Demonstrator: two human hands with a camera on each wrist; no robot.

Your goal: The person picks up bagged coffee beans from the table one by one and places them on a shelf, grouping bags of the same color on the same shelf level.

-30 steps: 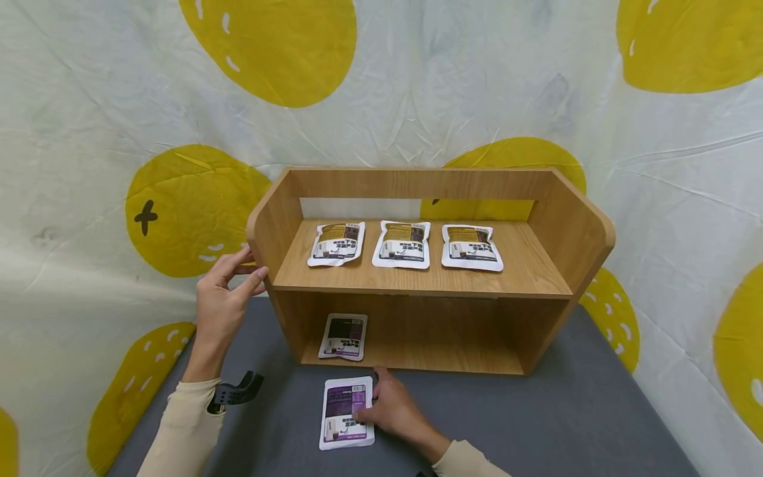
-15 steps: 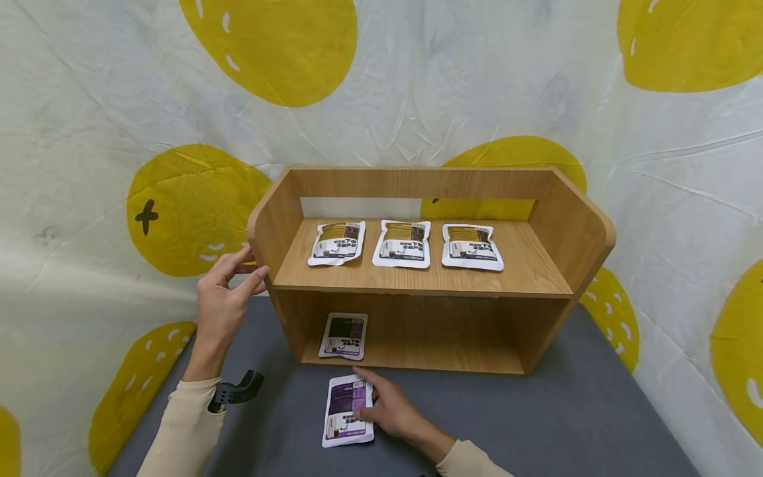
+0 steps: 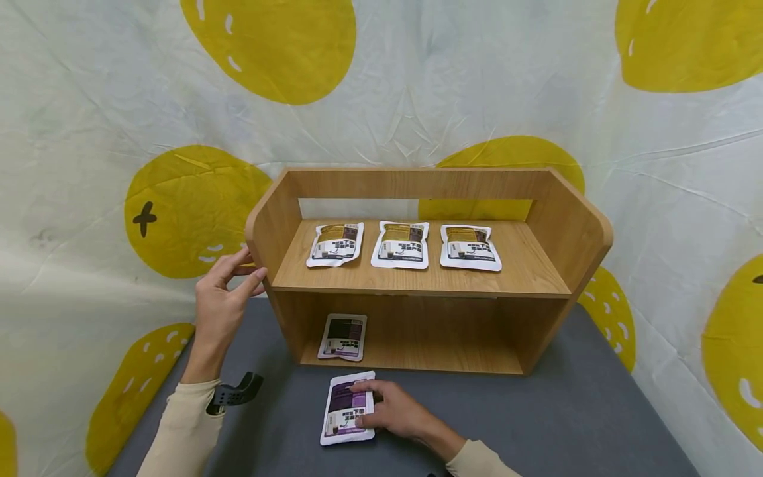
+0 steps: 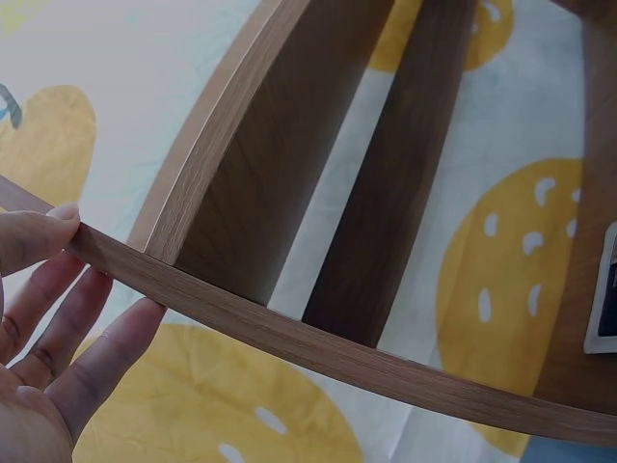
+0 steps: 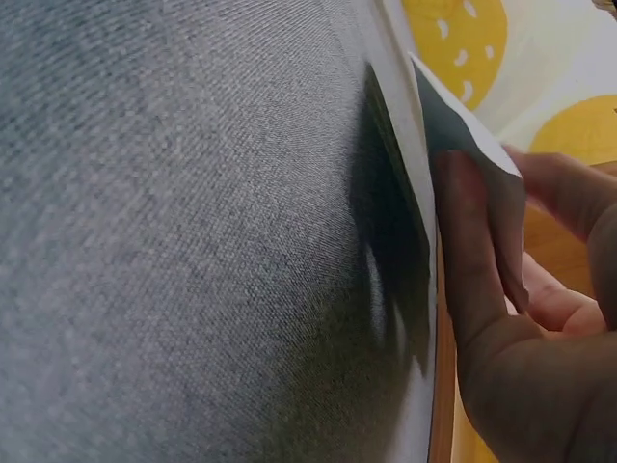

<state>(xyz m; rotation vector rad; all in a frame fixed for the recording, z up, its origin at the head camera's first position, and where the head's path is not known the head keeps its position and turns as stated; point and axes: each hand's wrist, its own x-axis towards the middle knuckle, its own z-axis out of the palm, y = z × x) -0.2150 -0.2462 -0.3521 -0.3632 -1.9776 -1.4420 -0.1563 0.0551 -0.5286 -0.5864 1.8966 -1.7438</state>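
Observation:
In the head view my left hand (image 3: 222,291) holds the left side panel of a two-tier wooden shelf (image 3: 417,283). The left wrist view shows the thumb and fingertips around the panel's thin edge (image 4: 241,313). Down in front of the shelf, my right hand (image 3: 396,412) pinches the right side of a white pouch (image 3: 342,407) with a purple label, index finger across its upper face. Seen from the right wrist, the pouch (image 5: 482,154) stands between the thumb (image 5: 463,231) and the other fingers, tilted close over the grey tabletop.
A similar pouch (image 3: 343,336) with a dark label leans at the left of the lower tier. Along the upper tier lie three pouches with gold-brown labels, the middle one (image 3: 401,245) among them. A patterned cloth (image 3: 89,99) hangs behind the grey table (image 3: 536,424).
The right index finger has come over the pouch's front face, and the pouch has tilted slightly, its top shifting right and up. My left hand stays on the shelf's side.

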